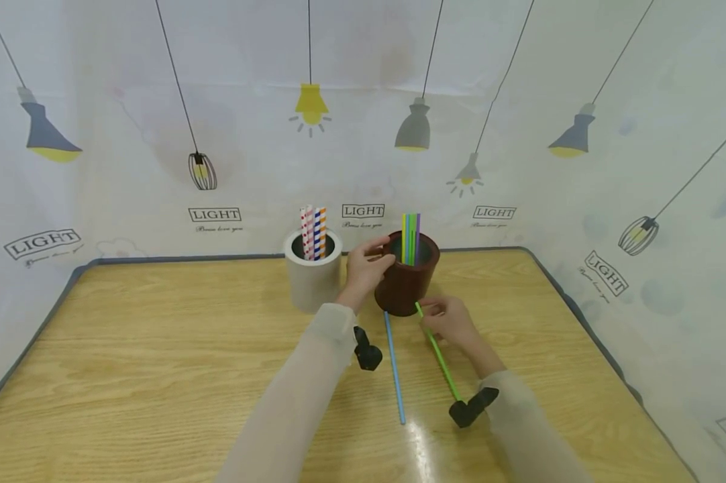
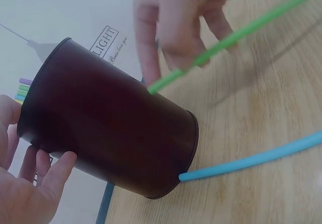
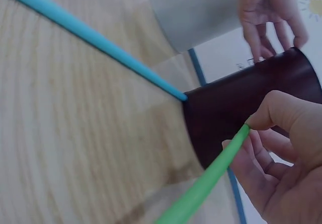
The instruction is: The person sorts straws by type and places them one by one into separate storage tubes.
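Observation:
A dark brown cylindrical holder [image 1: 401,288] stands near the back of the table, with several plain coloured straws [image 1: 410,238] upright in it. My left hand [image 1: 364,268] holds this holder at its left rim, the fingertips against its side in the left wrist view. To the holder's front right, my right hand [image 1: 450,320] pinches a green straw [image 1: 441,362] near its far end. That straw slants back toward my right wrist, its tip overlapping the holder's side in the left wrist view. A light blue straw [image 1: 394,369] lies on the table, its far end by the holder's base.
Left of the brown holder stands a white holder [image 1: 312,287] containing several patterned paper straws [image 1: 313,231]. The wooden table [image 1: 158,349] backs onto a wall covering [image 1: 248,134] printed with lamps. Black cameras sit on both wrists.

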`<state>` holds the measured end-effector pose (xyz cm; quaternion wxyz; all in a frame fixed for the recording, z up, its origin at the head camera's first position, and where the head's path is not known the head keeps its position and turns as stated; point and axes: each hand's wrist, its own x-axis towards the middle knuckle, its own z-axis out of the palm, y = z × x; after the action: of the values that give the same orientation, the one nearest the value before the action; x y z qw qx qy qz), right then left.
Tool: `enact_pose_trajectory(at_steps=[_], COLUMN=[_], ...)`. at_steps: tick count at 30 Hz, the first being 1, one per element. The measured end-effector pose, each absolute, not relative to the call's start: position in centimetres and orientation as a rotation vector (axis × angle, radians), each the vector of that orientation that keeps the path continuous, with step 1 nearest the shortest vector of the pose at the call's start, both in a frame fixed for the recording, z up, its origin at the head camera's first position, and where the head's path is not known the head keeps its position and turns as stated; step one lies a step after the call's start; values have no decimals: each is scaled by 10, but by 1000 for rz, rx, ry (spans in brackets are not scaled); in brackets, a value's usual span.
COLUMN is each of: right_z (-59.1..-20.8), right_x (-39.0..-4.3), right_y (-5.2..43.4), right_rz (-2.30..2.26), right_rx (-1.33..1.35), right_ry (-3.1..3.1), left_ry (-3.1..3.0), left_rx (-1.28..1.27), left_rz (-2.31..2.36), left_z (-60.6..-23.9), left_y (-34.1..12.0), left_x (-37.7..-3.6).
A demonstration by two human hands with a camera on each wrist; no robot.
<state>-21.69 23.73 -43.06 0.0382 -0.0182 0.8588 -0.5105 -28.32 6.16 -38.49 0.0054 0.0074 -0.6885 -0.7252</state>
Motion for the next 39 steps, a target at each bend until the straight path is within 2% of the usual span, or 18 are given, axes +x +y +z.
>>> enact_pose_trajectory(at_steps=[11,25,31,39], right_z=[-398,-331,-314,-286], right_x=[-214,-224,-247,-273], right_y=[243,237,241,238], right_rz=[-1642,-1718,-1760,-1815], right_rx=[-141,-354,-413,-361], right_ry=[2690,2721,2754,2832], left_ry=[-2159,-2165,-2161,-2153], left_rx=[24,-8,-9,3], left_rz=[-2269,-2286,-2286,-2288], left_z=[-384,-383,-383,-384], left_y=[62,60,60,60], left_x=[-283,-282,-282,-282])
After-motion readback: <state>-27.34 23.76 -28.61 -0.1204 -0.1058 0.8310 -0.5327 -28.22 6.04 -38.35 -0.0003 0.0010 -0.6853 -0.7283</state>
